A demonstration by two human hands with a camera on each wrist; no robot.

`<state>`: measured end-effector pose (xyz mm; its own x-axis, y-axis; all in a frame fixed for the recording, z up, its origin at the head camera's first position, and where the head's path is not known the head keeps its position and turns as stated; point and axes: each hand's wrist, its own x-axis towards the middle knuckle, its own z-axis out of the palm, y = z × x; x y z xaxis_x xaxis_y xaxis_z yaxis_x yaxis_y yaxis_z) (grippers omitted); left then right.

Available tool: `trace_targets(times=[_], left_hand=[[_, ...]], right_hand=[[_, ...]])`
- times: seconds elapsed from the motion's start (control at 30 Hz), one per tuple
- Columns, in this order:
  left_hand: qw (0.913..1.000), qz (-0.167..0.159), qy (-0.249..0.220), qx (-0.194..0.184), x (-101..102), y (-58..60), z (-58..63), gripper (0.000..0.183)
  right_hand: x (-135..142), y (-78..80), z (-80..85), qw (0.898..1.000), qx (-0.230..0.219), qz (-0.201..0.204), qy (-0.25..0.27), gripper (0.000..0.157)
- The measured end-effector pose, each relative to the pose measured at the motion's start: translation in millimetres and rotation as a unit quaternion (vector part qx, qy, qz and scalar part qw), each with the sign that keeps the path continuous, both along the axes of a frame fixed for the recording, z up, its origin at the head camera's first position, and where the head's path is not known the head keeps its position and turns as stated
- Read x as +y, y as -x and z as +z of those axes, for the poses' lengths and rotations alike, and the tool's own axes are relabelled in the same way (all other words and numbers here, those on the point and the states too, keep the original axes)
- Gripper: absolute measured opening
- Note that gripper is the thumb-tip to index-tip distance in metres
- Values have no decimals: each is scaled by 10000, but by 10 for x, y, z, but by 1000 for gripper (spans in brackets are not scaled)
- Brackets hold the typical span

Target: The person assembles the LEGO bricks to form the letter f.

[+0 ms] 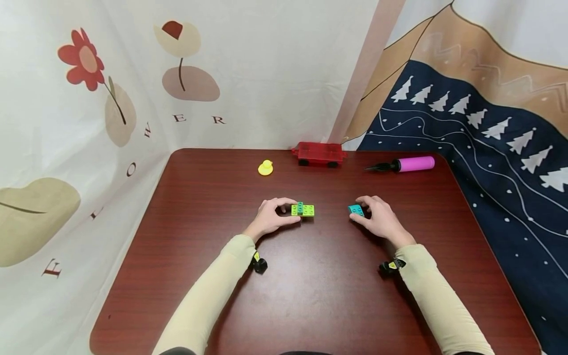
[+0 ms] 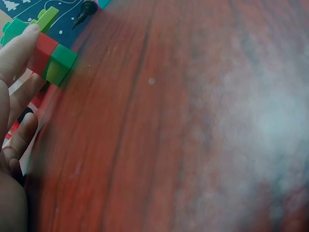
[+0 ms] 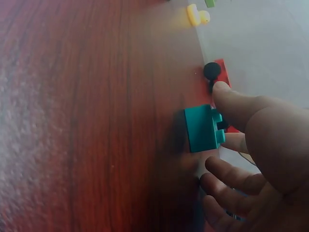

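In the head view, my left hand holds the left end of a small toy-brick stack between thumb and index finger. Lime and green show on top. From the left wrist, red and green bricks appear lower in this stack, with the thumb over one side. A teal toy brick lies to the right, its studs facing up. Around it curve the thumb and index finger of my right hand. In the right wrist view the thumb seems a little apart from the teal brick.
At the table's back edge are a yellow rubber duck, a translucent red toy wagon with black wheels, and a pink hand pump with a black nozzle. Printed curtains hang behind the brown table.
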<state>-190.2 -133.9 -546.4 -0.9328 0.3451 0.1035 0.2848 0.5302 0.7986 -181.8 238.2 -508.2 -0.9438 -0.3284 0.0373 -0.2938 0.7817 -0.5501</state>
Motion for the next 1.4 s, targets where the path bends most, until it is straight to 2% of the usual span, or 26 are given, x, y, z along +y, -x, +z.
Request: trace_targets(times=[0.43,0.67,0.77,0.97,1.17,1.4], left_hand=[[10000,34,-54,55,6,-13,24,42],[9999,29,-68,69,0,-5,10,41],[9999,20,-84,62,0,-2,5,41],[10000,10,-56,41,9,-2,-4,42],[10000,-7,-17,-76,9,-7,1,42],[10000,5,-19,-83,1,-7,10,42]], right_hand=[[12,-1,52,9972,-255,650,-286,67],[27,2,62,9930,-524,1054,-20,72],[15,3,57,9904,-598,1241,102,68],[-18,11,29,9884,-105,1511,-66,58],[-68,24,41,9895,-138,1436,-76,45],[-124,52,33,9913,102,1310,31,35]])
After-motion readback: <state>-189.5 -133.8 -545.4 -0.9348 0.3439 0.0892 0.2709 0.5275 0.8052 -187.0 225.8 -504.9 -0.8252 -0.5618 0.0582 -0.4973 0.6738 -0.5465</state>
